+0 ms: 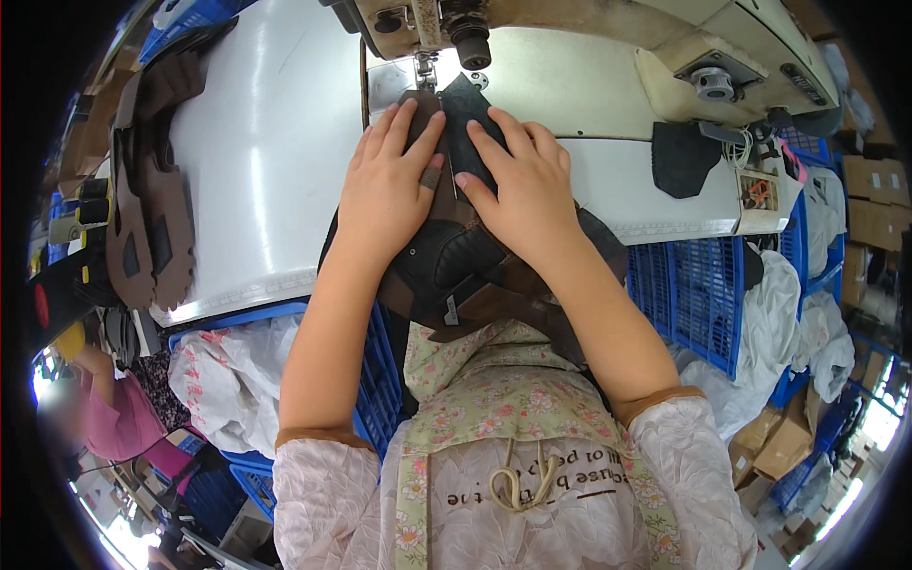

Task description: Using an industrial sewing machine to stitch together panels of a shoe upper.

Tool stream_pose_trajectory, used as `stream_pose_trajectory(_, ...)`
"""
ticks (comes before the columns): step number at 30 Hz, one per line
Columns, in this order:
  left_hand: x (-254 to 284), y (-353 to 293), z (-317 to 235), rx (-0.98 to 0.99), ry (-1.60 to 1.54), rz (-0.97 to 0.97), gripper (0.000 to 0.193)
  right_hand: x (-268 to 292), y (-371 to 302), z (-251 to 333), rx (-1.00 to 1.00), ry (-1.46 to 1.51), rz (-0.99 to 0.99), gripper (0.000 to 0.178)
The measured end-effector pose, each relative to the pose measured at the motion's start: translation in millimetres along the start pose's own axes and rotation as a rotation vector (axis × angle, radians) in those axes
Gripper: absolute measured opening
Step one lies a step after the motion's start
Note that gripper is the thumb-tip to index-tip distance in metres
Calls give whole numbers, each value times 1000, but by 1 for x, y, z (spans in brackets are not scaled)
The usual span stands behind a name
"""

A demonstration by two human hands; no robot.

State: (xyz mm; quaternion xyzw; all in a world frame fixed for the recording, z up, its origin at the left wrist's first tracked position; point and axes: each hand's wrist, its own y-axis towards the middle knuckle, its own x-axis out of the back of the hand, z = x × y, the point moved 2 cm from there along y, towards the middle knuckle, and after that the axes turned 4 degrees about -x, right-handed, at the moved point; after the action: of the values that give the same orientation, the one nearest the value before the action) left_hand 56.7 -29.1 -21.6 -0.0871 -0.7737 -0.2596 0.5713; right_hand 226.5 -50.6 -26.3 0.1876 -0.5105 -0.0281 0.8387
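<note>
Dark brown and black leather shoe-upper pieces (pixel 446 249) lie at the table's front edge and drape toward my lap. Their far end reaches the presser foot (pixel 425 71) of a sewing machine (pixel 570 24). My left hand (pixel 388 185) rests on the brown strip, its fingers stretched forward and its thumb along the seam. A greyish band wraps one digit of that hand. On the black pointed piece (pixel 464 119), my right hand (pixel 525 185) lies with fingers spread and thumb near the seam. Both palms hide part of the leather.
More brown cut pieces (pixel 152 190) hang over the white table's (pixel 252 142) left side. At right lie a black leather scrap (pixel 682 160) and some cord (pixel 736 147). Blue crates (pixel 689 294) and white bags (pixel 237 380) stand below. A person in pink (pixel 123 408) sits at far left.
</note>
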Motion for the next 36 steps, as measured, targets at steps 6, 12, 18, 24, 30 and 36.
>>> stream_pose_trajectory(6,1,2,-1,6,2,13,48,0,1,1,-4,-13,-5,54)
stream_pose_trajectory(12,2,-1,-2,11,-12,22,49,1,0,3,-4,21,27,52)
stream_pose_trajectory(18,5,0,0,2,-26,18,48,2,3,4,17,21,41,51)
stream_pose_trajectory(24,3,5,8,-14,-94,8,48,0,9,3,41,37,54,49)
stream_pose_trajectory(30,1,11,15,-44,-87,2,46,-3,17,1,55,37,44,43)
stream_pose_trajectory(36,0,16,21,-48,-86,-2,45,-5,23,0,66,34,32,42)
